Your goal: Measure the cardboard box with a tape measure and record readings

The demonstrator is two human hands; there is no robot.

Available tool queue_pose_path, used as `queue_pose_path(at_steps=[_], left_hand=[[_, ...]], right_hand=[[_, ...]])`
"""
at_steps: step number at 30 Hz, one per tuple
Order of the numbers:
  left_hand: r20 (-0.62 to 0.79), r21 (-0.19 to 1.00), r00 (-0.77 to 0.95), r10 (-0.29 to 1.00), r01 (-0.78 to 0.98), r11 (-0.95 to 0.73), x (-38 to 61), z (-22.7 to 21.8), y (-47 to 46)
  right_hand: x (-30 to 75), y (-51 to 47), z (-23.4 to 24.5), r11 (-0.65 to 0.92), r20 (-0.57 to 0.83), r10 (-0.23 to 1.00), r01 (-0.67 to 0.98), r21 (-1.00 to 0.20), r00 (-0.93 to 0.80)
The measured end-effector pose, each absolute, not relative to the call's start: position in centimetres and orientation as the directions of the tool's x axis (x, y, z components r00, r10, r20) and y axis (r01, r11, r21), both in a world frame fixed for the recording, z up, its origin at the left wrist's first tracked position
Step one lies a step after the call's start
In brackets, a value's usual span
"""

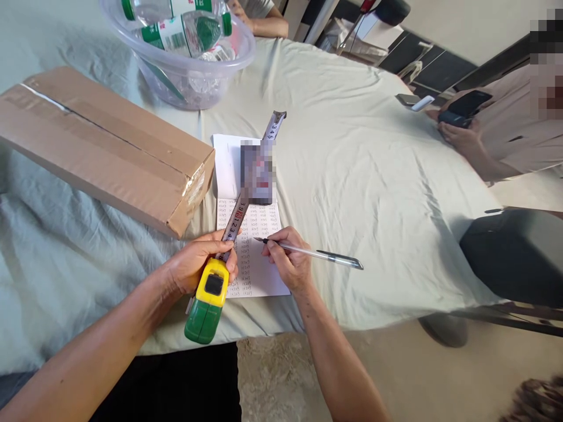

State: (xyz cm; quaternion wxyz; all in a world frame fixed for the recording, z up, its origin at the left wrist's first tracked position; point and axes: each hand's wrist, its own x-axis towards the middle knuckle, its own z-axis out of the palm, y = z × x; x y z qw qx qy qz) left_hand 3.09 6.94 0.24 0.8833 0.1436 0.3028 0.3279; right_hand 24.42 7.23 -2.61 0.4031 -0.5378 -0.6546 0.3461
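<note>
My left hand (197, 261) is closed on a tape measure (206, 310) with a yellow and green case, the thumb pressing on its blade. The blade is drawn out and slants up and to the right over a notebook (259, 275). Pinched in my right hand (290, 258) is a clear-barrelled pen (323, 253), its tip at the page and its other end pointing right. Columns of small handwriting cover much of the lower page. A pixelated patch hides part of the upper page and of the blade.
A long taped cardboard box (105, 146) lies left of the notebook. Behind it stands a clear plastic basin (189, 76) of bottles. A cloth (373, 176) covers the table. At right, a person's hands (464, 132) hold a phone; another person's arm (268, 26) shows behind the basin. A dark stool (514, 258) stands at right.
</note>
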Motion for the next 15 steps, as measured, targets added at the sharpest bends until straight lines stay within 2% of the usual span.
queue_pose_path(at_steps=[15], left_hand=[[-0.448,0.462,0.607,0.656,-0.471,0.751,3.15,0.45,7.0]], right_hand=[[24.14,7.31,-2.09,0.184,0.152,0.983,0.448,-0.875,-0.108]])
